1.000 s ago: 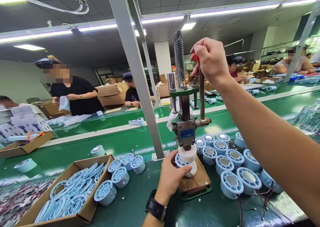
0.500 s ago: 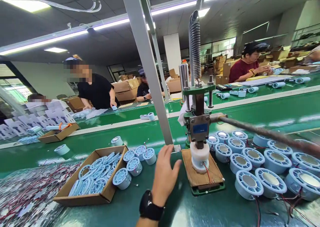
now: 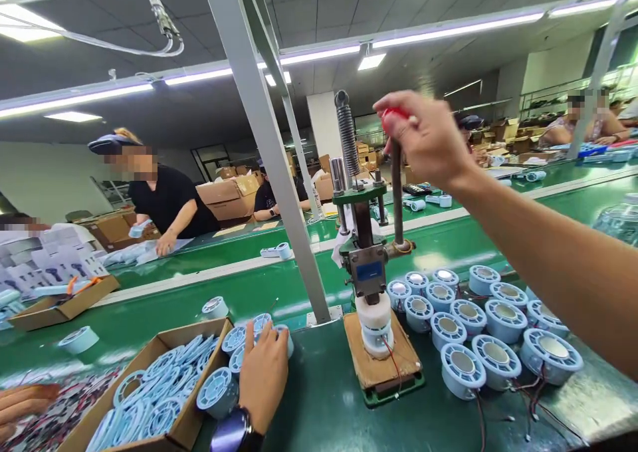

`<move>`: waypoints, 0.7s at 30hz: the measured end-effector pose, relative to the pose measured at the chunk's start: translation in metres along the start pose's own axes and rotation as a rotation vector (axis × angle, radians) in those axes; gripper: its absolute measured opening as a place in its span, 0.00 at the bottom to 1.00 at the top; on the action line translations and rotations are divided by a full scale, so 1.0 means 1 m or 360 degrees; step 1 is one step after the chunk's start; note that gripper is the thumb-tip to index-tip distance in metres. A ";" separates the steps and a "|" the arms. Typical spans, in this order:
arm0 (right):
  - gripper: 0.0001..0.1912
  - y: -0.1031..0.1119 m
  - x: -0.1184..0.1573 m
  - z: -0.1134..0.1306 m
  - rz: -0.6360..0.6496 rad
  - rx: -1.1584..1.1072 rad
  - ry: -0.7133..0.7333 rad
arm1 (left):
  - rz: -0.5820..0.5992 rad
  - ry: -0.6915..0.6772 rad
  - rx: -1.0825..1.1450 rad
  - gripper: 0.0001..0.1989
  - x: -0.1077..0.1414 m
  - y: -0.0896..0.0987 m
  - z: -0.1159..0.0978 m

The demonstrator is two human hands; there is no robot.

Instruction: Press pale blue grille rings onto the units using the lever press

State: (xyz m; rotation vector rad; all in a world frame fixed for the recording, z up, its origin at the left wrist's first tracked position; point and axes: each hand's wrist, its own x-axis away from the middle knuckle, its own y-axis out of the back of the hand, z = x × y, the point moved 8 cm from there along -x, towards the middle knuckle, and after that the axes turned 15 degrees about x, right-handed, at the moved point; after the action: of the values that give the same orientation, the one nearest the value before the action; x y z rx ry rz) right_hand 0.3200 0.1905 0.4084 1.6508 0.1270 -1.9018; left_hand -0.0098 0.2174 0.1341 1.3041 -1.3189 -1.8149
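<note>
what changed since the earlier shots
The left hand let go of the blue housing under the press and moved left to the housings by the carton. The lever, swung down in between, is upright again, the right hand on its red knob. The rows of housings right of the press stayed put.

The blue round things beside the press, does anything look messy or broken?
I see nothing broken. The blue round parts right of the press sit in loose rows, but red and black wires trail untidily from the nearest ones across the green table, which looks messy.
</note>
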 end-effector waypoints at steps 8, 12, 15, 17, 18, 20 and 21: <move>0.32 -0.055 0.231 -0.006 0.0137 -0.0427 -0.0728 | 0.0180 0.0072 0.0274 0.11 0.022 -0.007 -0.043; 0.42 -0.135 0.324 0.004 0.0661 -0.0563 -0.1008 | 0.0197 0.0084 0.0799 0.14 0.036 0.003 -0.045; 0.40 -0.158 0.328 0.006 0.0686 -0.0719 -0.1114 | 0.0050 0.0262 0.1273 0.15 0.052 0.003 -0.007; 0.38 -0.157 0.323 0.003 0.0575 -0.0748 -0.1185 | -0.0012 0.0419 0.1612 0.19 0.061 -0.010 0.017; 0.37 -0.155 0.321 0.003 0.0515 -0.0735 -0.1196 | -0.0002 0.0432 0.1777 0.21 0.063 -0.018 0.022; 0.36 -0.147 0.321 0.007 0.0409 -0.0630 -0.1167 | 0.0108 0.0305 0.2028 0.30 0.062 -0.034 0.015; 0.35 -0.142 0.322 0.011 0.0369 -0.0544 -0.1134 | 0.0171 0.0209 0.2074 0.34 0.059 -0.041 0.007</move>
State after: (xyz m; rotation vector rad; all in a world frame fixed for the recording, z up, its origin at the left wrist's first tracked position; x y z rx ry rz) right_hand 0.2282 0.1788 0.0685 0.6763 -0.0310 -2.0286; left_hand -0.0341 0.1858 0.0742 1.7876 -2.5488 -0.6148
